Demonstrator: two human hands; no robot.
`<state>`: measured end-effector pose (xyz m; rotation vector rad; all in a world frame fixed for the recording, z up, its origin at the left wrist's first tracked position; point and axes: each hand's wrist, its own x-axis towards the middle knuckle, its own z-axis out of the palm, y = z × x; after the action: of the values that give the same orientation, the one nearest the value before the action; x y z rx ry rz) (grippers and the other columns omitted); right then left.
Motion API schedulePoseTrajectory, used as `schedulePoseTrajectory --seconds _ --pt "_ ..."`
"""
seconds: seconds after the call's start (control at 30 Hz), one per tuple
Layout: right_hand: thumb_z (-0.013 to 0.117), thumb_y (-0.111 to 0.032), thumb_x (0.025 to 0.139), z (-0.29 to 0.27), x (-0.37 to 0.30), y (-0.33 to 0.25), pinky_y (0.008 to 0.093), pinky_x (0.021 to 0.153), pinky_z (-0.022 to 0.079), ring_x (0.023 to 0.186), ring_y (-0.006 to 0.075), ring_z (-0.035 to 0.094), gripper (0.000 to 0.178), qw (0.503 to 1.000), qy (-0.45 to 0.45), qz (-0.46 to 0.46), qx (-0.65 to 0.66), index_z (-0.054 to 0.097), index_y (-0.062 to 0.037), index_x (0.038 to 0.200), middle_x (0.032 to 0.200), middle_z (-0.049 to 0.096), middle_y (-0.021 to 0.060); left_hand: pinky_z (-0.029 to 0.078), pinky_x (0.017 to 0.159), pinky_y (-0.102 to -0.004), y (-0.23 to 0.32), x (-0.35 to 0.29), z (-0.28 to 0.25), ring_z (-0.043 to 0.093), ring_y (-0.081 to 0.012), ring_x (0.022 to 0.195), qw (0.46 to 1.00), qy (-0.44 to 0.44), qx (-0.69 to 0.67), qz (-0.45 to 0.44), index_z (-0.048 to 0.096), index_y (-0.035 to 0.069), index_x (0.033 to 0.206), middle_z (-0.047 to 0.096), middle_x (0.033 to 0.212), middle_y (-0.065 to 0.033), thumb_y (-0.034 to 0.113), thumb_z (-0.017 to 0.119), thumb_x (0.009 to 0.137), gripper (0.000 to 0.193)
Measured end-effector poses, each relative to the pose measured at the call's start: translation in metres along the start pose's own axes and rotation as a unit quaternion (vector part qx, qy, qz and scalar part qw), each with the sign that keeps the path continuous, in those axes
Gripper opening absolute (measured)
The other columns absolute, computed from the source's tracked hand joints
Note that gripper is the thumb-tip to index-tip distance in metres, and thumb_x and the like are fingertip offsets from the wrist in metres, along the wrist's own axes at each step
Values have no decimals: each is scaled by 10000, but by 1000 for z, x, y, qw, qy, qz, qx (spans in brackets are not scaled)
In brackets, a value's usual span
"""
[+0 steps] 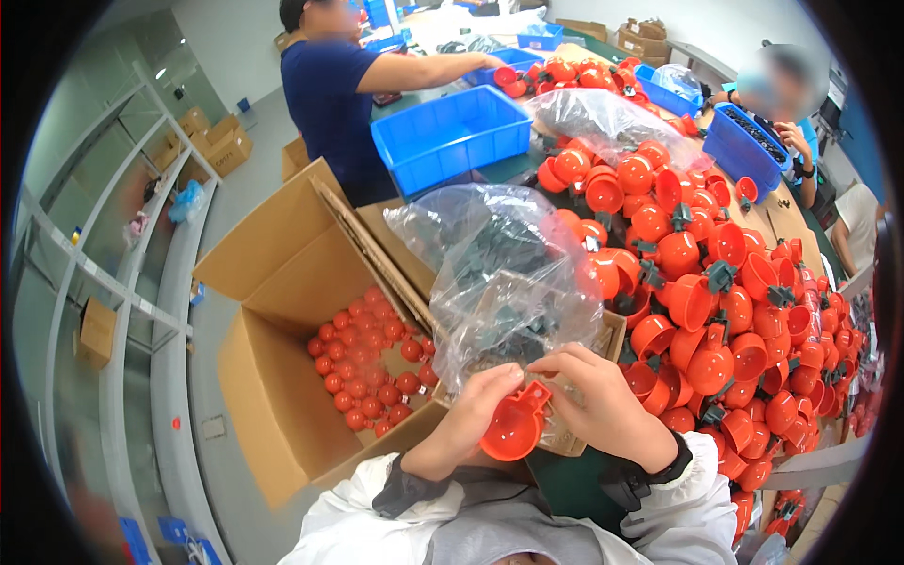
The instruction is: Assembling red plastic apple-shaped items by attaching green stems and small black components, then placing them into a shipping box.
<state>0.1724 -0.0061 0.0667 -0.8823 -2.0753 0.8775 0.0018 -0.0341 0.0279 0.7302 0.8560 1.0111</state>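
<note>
Close in front of me, my left hand (pixel 476 410) grips a small red plastic cup (pixel 513 428) by its side, bowl facing up. The cup's narrow slotted neck points up between both hands. My right hand (pixel 598 400) is closed at that neck, thumb and forefinger pinched; any small part between them is too hidden to make out. Just beyond my fingers lies a clear plastic bag (pixel 508 273) with dark green parts inside, over a small cardboard box (pixel 612 336). To the right rises a large heap of red cups (pixel 711 363), many fitted with dark green pieces.
At my left stands an open carton (pixel 268 377) with several red balls or rounded cups (pixel 363 377) inside. A blue bin (pixel 452 141) sits beyond the bag. Across the table, one person (pixel 330 104) reaches over it; another (pixel 800 132) sits by a blue bin of black parts (pixel 744 146). Shelving (pixel 122 282) lines the left.
</note>
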Motion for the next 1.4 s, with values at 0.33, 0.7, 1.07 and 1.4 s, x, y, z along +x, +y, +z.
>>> schedulePoseTrajectory --seconds 0.33,0.7,1.07,1.4 --pt "611 52 735 3 0 1 327 611 481 722 272 587 178 998 51 -38 -19 603 -1 905 816 570 123 381 706 -178 4 -7 12 464 -23 778 998 -19 -44 -30 498 72 821 493 794 46 198 443 934 178" --pt "644 30 666 2 -8 -10 330 675 455 750 260 553 270 990 47 -93 -90 576 -5 925 847 537 95 382 869 -248 -1 -17 -10 472 -112 1004 998 -55 1 27 350 64 1133 479 1086 -84 65 412 878 263" --pt "620 13 682 0 -7 -5 345 673 444 731 261 543 209 989 41 -87 -112 573 -6 884 791 514 96 375 940 -292 14 -24 4 448 -151 1114 993 -72 86 35 316 43 1277 449 1176 -110 76 423 885 408" --pt "625 0 709 1 -7 -9 342 639 444 695 265 540 189 995 31 -54 -75 580 -11 892 780 511 98 346 978 -294 11 -27 -1 441 -148 1149 990 -67 105 71 388 0 1282 466 1235 -98 118 466 894 413"
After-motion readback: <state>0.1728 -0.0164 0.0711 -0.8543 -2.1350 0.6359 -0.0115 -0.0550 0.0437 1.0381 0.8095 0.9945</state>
